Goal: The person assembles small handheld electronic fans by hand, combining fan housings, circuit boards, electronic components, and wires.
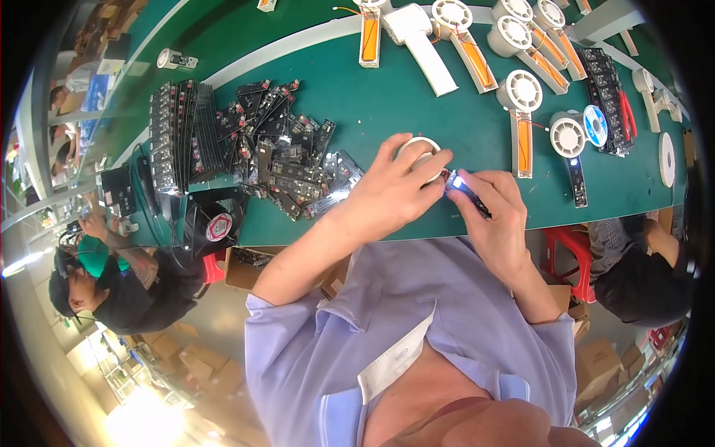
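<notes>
Close to the table's front edge, my left hand (393, 188) is closed round a small white round fan housing (423, 147), which its fingers partly cover. My right hand (500, 222) pinches a narrow black circuit board (474, 200) between thumb and fingers. A bright white-blue light shines at the board's end nearest the housing. Thin wires show between the two pieces; whether they are joined I cannot tell. To the right lies a white handheld fan (522, 93) with its orange-lined handle open. Beside it another fan head (568, 136) has a black board attached.
Loose circuit boards (287, 153) lie heaped at the left, beside stacked rows of boards (175, 138). A black fan (216, 225) stands at the left edge. More white fans (469, 48) line the back. A solder spool (595, 125) sits right. Co-workers (123, 283) sit on both sides.
</notes>
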Available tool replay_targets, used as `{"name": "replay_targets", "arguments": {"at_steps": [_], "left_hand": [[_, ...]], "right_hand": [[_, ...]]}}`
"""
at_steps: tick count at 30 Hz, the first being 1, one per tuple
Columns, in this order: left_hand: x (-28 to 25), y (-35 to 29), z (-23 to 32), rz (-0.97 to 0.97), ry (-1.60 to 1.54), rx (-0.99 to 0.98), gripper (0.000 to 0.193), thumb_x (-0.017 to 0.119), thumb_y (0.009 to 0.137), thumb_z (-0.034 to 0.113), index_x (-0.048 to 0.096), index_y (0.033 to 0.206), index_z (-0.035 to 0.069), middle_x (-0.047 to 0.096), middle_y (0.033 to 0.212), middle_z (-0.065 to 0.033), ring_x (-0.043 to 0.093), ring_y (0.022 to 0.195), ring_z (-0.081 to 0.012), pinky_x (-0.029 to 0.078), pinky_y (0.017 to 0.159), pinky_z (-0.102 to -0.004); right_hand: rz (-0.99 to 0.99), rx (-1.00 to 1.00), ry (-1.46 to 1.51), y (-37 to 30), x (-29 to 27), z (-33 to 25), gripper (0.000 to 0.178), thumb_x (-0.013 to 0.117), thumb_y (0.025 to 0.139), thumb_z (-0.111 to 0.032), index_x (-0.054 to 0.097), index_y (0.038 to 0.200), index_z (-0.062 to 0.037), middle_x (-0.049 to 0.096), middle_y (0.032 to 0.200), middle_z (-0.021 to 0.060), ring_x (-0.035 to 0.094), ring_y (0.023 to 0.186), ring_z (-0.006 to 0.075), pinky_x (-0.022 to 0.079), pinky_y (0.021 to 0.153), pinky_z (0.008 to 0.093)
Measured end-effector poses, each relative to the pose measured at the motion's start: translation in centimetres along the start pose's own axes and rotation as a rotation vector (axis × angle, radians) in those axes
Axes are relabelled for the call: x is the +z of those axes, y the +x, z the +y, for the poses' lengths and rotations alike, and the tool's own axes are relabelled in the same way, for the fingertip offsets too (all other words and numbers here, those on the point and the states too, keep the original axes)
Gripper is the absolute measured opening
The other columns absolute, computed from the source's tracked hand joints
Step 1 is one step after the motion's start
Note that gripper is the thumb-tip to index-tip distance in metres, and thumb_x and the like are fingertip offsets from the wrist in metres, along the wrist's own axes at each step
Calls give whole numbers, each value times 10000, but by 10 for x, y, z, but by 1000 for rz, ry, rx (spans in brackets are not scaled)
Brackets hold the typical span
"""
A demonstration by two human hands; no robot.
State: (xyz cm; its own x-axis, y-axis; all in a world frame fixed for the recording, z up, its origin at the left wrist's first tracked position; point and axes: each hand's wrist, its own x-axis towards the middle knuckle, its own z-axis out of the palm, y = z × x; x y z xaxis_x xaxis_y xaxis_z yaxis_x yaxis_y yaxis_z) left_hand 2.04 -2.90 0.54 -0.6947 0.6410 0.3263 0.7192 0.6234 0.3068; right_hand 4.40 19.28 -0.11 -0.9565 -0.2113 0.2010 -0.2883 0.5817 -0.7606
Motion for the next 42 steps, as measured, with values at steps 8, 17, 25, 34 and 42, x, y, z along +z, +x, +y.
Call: {"name": "replay_targets", "arguments": {"at_steps": [8, 17, 25, 34, 42], "left_hand": [[6, -5, -2, 105, -166, -46, 337, 808, 828, 45, 680, 1138, 6, 643, 1355, -147, 617, 1220, -326, 494, 1095, -551], [-7, 4, 3, 2, -101, -30, 413, 779, 784, 27, 685, 1185, -4, 636, 1324, -143, 607, 1214, -332, 482, 1085, -532], [-9, 10, -5, -18, -213, -135, 431, 808, 797, 58, 679, 1206, 24, 642, 1307, -136, 606, 1171, -349, 487, 1025, -488], [-48, -46, -5, 794, -340, -284, 353, 868, 773, 19, 747, 1104, 14, 741, 1117, -130, 695, 1065, -346, 554, 941, -445], [-35, -83, 4, 726, -302, -394, 355, 871, 788, -7, 738, 1116, 9, 745, 1097, -131, 720, 1030, -311, 589, 883, -413]], "right_hand": [[-14, -82, -9, 5, 7, -4, 301, 838, 839, -5, 774, 1132, 18, 702, 1033, 125, 649, 914, 307, 547, 768, 416], [-160, -108, -197, -10, 7, -14, 387, 713, 941, 30, 633, 1313, 100, 676, 1317, 305, 682, 1192, 478, 611, 959, 472], [-224, -69, -14, 15, -2, -9, 358, 763, 915, 11, 677, 1254, 88, 729, 1216, 271, 735, 1088, 422, 617, 895, 423], [-220, -162, -2, 114, -5, -68, 320, 745, 967, -63, 692, 1252, 73, 756, 976, 246, 778, 897, 358, 593, 767, 409], [-250, -423, -130, 389, 271, -116, 205, 759, 929, -169, 718, 936, 31, 732, 973, 296, 712, 936, 490, 576, 844, 570]]}}
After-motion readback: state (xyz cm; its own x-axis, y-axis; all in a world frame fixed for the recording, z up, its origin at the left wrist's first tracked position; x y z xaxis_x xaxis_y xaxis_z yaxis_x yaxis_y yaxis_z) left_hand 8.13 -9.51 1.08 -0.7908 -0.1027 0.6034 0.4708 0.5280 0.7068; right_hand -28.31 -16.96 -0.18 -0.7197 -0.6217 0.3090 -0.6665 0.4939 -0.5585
